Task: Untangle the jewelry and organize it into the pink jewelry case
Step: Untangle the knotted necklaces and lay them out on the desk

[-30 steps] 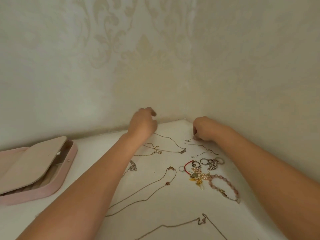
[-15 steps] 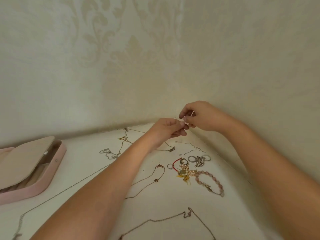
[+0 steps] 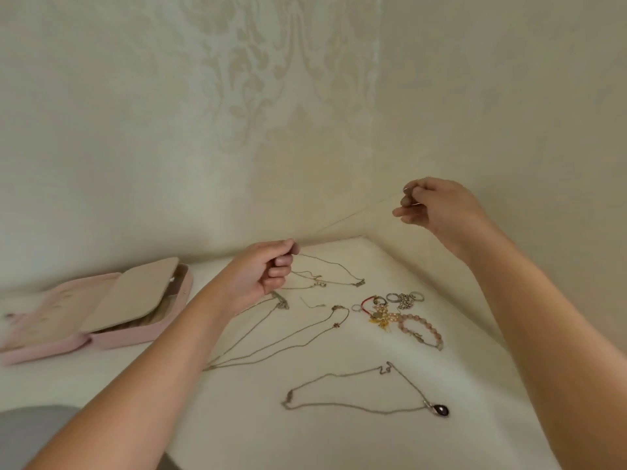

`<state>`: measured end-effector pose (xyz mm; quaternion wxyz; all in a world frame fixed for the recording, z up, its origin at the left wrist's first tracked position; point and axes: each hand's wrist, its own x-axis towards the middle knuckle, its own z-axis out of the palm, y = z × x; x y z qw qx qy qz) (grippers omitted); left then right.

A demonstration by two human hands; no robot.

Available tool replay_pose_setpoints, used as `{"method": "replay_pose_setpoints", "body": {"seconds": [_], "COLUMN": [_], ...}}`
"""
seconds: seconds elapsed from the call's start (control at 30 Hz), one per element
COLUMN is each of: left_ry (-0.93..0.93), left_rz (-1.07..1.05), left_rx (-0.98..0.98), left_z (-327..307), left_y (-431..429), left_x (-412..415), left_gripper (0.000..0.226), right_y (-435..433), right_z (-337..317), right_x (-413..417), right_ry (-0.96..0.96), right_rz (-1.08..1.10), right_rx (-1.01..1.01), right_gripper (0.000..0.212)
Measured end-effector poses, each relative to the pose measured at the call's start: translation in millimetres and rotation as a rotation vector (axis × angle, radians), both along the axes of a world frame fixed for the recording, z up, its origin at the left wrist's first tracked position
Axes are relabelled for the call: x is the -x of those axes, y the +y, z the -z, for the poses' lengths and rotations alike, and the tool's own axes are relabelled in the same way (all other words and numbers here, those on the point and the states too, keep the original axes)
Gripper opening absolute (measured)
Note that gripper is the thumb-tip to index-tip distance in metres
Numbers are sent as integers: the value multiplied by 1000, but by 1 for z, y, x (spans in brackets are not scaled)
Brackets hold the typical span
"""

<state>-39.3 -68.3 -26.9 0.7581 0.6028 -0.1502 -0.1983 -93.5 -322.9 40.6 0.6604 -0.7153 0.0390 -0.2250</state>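
A thin chain [image 3: 342,221] is stretched taut in the air between my two hands. My left hand [image 3: 261,273] pinches its lower end above the table, and my right hand [image 3: 437,206] pinches the upper end, raised near the wall corner. The pink jewelry case [image 3: 101,337] lies open at the left, its beige inner flap tilted up. On the white table lie several loose necklaces [image 3: 288,344], one with a dark pendant [image 3: 441,409], and a tangled pile with a red cord, rings and a pink bead bracelet [image 3: 420,329].
Patterned cream walls [image 3: 509,113] meet in a corner right behind the jewelry. The white table [image 3: 237,418] runs toward me. A grey shape [image 3: 30,432] shows at the bottom left edge.
My hands had met near the corner half a second ago; they have since pulled apart, the right one rising to the right and the left one dropping, drawing the thin chain tight.
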Motion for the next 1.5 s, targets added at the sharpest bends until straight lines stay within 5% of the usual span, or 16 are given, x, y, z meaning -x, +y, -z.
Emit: {"method": "replay_pose_setpoints", "body": {"seconds": [0.07,0.13,0.27,0.43,0.67,1.0,1.2,1.3,1.4,1.5], "left_ry": [53,64,-24,107,15,10,193,207,139,-37], "left_rz": [-44,-97,-184,-237,-500,-647,-704,-714,-714,-692], "left_rx": [5,-30,-273,-223,-217,115,600,654,465,114], "left_z": [2,3,6,10,23,24,19,24,29,27], "left_y": [21,42,83,132,149,116,121,129,132,136], "left_x": [4,11,27,43,56,41,32,29,28,28], "left_gripper": [23,23,22,18,11,18,12,13,17,23], "right_y": [3,4,-1,-7,-9,-13,-14,-15,-17,-20], "right_z": [1,2,4,20,62,93,99,103,102,104], "right_x": [9,16,27,41,70,87,91,95,101,105], "right_ry": [-21,-37,-77,7,239,315,331,323,340,373], "right_rz": [-12,71,258,308,47,-164,-171,-206,-208,-88], "right_rx": [-240,-264,-111,132,348,178,-111,-169,1,541], "right_gripper": [31,31,34,32,17,13,9,13,17,20]}}
